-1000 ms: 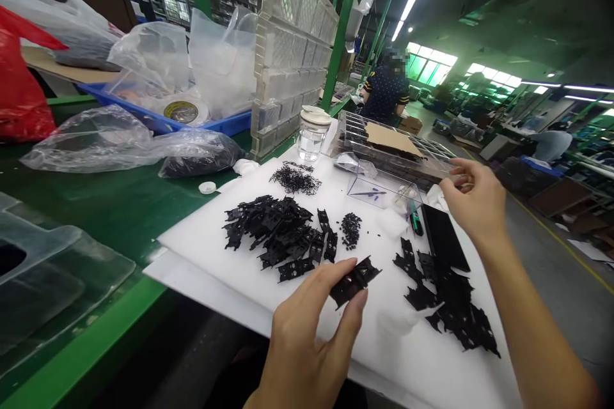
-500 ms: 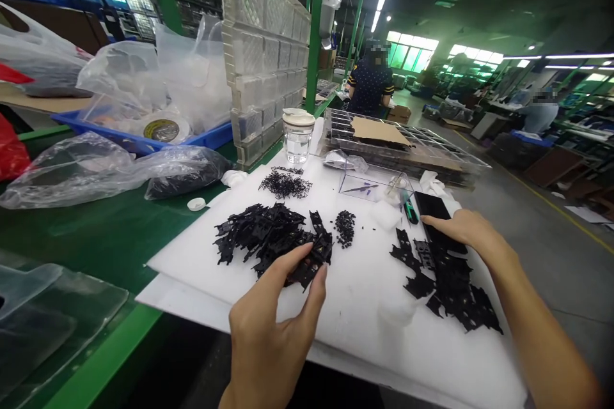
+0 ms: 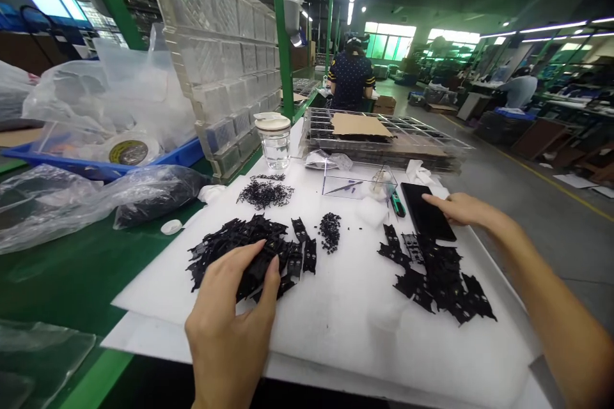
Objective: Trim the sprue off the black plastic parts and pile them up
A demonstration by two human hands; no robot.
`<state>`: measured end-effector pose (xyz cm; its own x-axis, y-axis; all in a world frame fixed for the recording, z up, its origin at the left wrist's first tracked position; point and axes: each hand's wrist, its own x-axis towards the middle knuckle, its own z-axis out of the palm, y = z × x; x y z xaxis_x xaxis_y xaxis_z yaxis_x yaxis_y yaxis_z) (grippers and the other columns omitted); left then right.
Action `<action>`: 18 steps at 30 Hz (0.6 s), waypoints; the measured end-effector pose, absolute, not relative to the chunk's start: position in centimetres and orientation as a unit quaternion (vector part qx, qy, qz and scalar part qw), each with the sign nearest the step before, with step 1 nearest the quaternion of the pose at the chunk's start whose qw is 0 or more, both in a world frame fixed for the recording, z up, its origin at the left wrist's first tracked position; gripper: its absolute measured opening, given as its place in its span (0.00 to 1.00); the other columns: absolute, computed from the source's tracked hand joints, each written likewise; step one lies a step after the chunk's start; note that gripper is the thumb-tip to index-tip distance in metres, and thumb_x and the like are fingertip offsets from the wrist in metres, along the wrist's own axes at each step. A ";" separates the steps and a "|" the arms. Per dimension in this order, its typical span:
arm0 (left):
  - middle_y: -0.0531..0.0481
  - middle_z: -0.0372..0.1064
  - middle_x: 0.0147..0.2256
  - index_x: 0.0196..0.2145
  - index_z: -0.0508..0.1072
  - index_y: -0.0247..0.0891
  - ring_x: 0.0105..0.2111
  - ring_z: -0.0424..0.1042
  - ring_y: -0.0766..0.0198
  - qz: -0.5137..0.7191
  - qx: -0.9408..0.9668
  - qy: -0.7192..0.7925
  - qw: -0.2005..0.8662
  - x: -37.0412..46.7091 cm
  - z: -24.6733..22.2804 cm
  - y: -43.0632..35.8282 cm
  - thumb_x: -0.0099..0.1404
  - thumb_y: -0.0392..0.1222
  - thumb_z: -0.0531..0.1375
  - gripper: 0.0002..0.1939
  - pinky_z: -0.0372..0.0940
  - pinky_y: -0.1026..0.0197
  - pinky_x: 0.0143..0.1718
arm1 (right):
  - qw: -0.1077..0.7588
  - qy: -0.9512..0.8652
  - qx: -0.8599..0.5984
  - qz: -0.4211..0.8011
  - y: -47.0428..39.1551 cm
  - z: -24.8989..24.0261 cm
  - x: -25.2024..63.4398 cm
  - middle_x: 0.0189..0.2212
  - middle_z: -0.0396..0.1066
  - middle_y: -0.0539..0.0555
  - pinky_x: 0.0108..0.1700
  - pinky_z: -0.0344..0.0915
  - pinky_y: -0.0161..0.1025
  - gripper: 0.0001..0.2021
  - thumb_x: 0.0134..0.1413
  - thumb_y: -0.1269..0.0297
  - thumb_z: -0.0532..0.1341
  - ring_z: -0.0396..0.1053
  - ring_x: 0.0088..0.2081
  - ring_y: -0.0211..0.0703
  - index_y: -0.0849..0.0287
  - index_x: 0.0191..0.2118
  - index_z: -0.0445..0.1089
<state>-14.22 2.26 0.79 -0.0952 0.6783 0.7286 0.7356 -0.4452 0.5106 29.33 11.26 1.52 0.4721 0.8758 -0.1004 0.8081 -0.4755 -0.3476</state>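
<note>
My left hand [image 3: 233, 313] reaches over the near side of a pile of thin black plastic parts [image 3: 220, 233]. Its thumb and index finger are apart, with dark parts visible between and behind them; I see nothing clearly gripped. Several black parts lie loose just right of those fingertips. On the far right, my right hand [image 3: 467, 209] is at the edge of a black phone [image 3: 428, 211], one finger stretched over its dark screen; its other fingers are mostly hidden. Below the phone lies a second group of black parts [image 3: 439, 275].
Tiny black pieces [image 3: 330, 232] and thin black pins [image 3: 266, 193] lie on the white foam sheet [image 3: 330, 332]. Behind them stand a lidded glass cup [image 3: 274, 144], a clear box [image 3: 357, 180], a green cutter [image 3: 397, 204] and stacked trays [image 3: 407, 156]. A co-worker [image 3: 352, 80] is farther back.
My left hand has moved left and toward me over the pile, leaving several parts apart at its right. My right finger has shifted farther up the phone. The view has turned slightly.
</note>
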 end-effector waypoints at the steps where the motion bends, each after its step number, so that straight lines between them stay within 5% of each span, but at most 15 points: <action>1: 0.39 0.78 0.47 0.50 0.77 0.36 0.49 0.76 0.49 -0.518 -0.679 -0.519 0.044 -14.4 0.6 2.7 0.68 0.36 0.67 0.13 0.69 0.47 0.56 | 0.119 -0.497 -0.842 0.171 11.4 1.7 29.9 0.15 0.67 0.57 0.33 0.72 0.53 0.30 0.50 0.30 0.62 0.72 0.22 0.55 0.53 0.19 0.63; 5: 0.36 0.76 0.48 0.49 0.78 0.37 0.52 0.72 0.41 -0.501 -0.687 -0.520 0.083 -14.9 -0.2 4.0 0.68 0.37 0.67 0.11 0.65 0.37 0.58 | 0.102 -0.487 -0.816 0.294 12.0 2.3 31.0 0.18 0.67 0.53 0.28 0.68 0.42 0.31 0.53 0.30 0.61 0.65 0.20 0.41 0.54 0.20 0.60; 10: 0.32 0.73 0.53 0.51 0.78 0.37 0.59 0.69 0.31 -0.488 -0.693 -0.521 0.105 -14.9 -0.7 4.8 0.68 0.40 0.66 0.15 0.60 0.28 0.63 | 0.091 -0.491 -0.793 0.349 12.6 2.8 31.5 0.17 0.62 0.50 0.23 0.63 0.39 0.31 0.48 0.32 0.68 0.57 0.19 0.35 0.55 0.18 0.61; 18: 0.35 0.72 0.56 0.53 0.77 0.36 0.63 0.67 0.36 -0.536 -0.666 -0.513 0.080 -15.4 -1.3 4.2 0.67 0.37 0.67 0.17 0.59 0.32 0.67 | 0.111 -0.492 -0.733 0.456 11.3 5.0 32.2 0.30 0.72 0.55 0.38 0.75 0.40 0.29 0.39 0.35 0.74 0.71 0.31 0.42 0.57 0.29 0.70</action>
